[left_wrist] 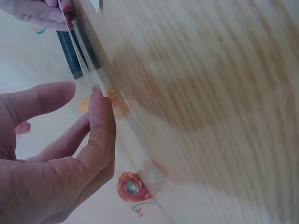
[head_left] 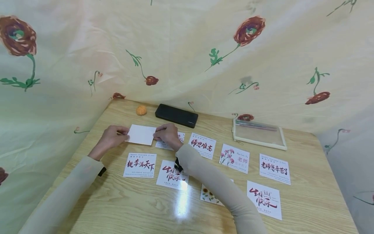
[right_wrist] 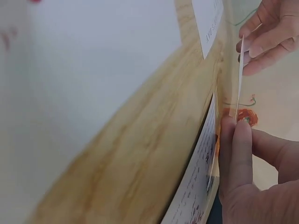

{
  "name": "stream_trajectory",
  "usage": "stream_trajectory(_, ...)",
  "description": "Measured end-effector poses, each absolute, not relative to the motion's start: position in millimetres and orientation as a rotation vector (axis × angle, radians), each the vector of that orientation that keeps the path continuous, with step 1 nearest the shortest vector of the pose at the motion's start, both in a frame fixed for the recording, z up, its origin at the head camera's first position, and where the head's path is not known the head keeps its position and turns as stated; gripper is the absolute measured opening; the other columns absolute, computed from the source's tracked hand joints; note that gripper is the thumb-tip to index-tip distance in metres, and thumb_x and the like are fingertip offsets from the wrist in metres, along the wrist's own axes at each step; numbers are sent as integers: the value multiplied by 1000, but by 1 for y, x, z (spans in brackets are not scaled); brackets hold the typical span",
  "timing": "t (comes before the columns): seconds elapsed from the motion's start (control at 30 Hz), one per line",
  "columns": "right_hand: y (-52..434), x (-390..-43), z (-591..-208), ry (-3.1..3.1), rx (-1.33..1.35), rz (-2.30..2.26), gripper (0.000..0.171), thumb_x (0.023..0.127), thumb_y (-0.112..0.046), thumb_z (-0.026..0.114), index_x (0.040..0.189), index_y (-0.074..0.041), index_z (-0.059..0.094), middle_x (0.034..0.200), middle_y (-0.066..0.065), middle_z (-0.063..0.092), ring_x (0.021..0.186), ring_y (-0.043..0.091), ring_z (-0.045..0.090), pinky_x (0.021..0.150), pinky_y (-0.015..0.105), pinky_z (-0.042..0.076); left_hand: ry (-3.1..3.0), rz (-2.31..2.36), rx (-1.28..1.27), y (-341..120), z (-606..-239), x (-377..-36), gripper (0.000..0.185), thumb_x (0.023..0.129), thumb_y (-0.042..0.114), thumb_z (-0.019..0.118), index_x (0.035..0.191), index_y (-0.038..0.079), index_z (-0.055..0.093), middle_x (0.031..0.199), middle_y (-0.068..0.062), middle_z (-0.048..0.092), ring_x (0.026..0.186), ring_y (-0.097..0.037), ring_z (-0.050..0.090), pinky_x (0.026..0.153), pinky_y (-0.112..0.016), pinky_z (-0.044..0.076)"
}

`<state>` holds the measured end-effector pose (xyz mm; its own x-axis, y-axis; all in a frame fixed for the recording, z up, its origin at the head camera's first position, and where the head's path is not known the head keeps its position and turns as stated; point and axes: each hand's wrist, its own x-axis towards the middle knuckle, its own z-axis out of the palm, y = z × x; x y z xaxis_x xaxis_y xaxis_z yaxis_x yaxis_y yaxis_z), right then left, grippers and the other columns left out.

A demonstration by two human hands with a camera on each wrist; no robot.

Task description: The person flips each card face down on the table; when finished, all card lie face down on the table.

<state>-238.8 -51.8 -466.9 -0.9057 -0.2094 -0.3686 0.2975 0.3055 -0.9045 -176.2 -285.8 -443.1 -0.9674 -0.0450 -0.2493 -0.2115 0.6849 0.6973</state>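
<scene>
A blank white card point(head_left: 141, 134) is held just above the wooden table point(head_left: 137, 208), between both hands. My left hand point(head_left: 124, 135) pinches its left edge and my right hand point(head_left: 156, 135) pinches its right edge. In the left wrist view the card point(left_wrist: 79, 56) shows edge-on, with my left fingertips point(left_wrist: 96, 95) at its near end. In the right wrist view the card point(right_wrist: 240, 79) is again edge-on, with my right fingers point(right_wrist: 236, 135) at one end. The other hand point(right_wrist: 266, 37) holds the far end. A printed card point(head_left: 164, 145) lies partly hidden under my right hand.
Several cards with red and black calligraphy point(head_left: 139, 165) point(head_left: 275, 168) and flower prints point(head_left: 234, 158) lie face up across the table. A black case point(head_left: 176, 115) and an orange ball point(head_left: 141, 110) sit at the back. A clear zip pouch point(head_left: 258, 134) lies back right. Floral cloth point(head_left: 187, 48) surrounds the table.
</scene>
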Motion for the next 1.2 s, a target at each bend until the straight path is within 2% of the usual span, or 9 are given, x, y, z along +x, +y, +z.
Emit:
stream_trajectory(0.17, -51, -239, -465, 2156, 62, -1591, 23, 87, -3, 82, 110, -3, 80, 100, 13, 79, 80, 19, 80, 71, 25, 64, 2658, 1146, -217, -285, -447, -178, 48, 99, 14, 64, 140, -11, 58, 128, -29, 63, 104, -32, 64, 73, -25, 54)
stream_trajectory(0.6, -48, -239, -463, 2220, 13, -1477, 23, 88, -12, 84, 110, -6, 81, 96, 6, 80, 71, 8, 74, 68, 20, 60, 2626, 1170, -226, -285, -443, -176, 50, 102, 17, 64, 142, -11, 55, 130, -28, 62, 105, -33, 66, 77, -30, 58)
stream_trajectory(0.9, -35, -236, -454, 2205, 11, -1514, 25, 94, -18, 78, 117, -7, 79, 102, 7, 81, 85, 17, 79, 77, 24, 62, 2637, 1157, -191, -285, -443, -175, 54, 104, 23, 62, 146, -8, 52, 135, -28, 60, 118, -39, 62, 81, -32, 58)
stream_trajectory(1.07, -21, -235, -447, 2099, 58, -1600, 26, 100, -17, 70, 123, -5, 74, 110, 12, 79, 95, 21, 80, 87, 31, 64, 2704, 1174, -170, -280, -443, -174, 53, 104, 24, 61, 148, -4, 52, 140, -29, 60, 128, -45, 60, 91, -44, 60)
stream_trajectory(1.2, -7, -234, -443, 2112, 45, -1601, 29, 103, -20, 67, 128, -5, 73, 114, 11, 77, 97, 18, 79, 90, 32, 63, 2750, 1217, -120, -273, -442, -174, 50, 104, 21, 63, 147, -3, 55, 138, -30, 62, 124, -46, 63, 92, -48, 60)
